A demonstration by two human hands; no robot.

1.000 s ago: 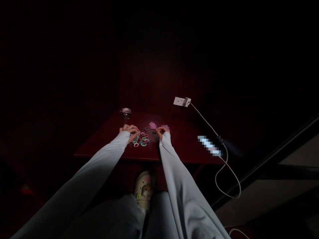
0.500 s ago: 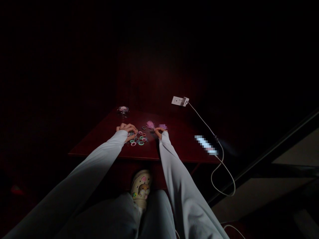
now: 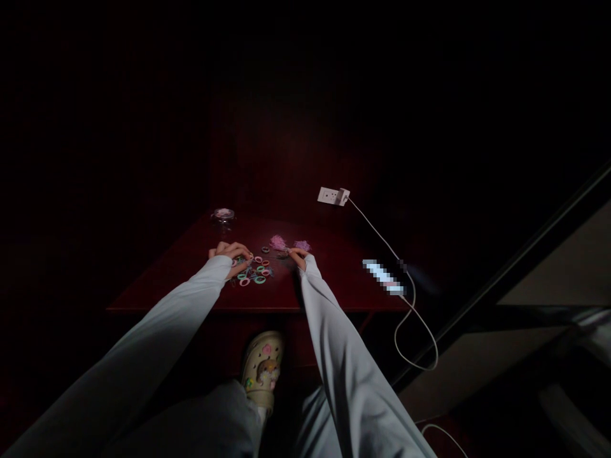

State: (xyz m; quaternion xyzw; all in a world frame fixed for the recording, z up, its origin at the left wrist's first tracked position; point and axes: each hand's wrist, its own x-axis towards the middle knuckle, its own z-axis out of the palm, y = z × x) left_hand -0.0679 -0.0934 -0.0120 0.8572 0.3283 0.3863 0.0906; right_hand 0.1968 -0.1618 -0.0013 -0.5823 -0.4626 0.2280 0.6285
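On a dark red table (image 3: 191,286) lie several small coloured rings (image 3: 255,273), pink and green. My left hand (image 3: 231,254) rests at their left edge with its fingers curled over a few of them; what it holds is too small to name. My right hand (image 3: 298,256) is just right of the rings, fingers pinched together beside two small pink-purple tufts (image 3: 277,242). Both arms wear long pale sleeves.
A small glass jar (image 3: 223,216) with a pink top stands at the table's back left. A white wall socket (image 3: 333,196) feeds a white cable (image 3: 410,318) to a lit phone (image 3: 384,277) at the table's right. My decorated clog (image 3: 260,372) shows below the table edge.
The view has drifted, so everything sits a little further left. My right hand has drawn back from the purple tuft towards the rings. My left hand stays on the rings.
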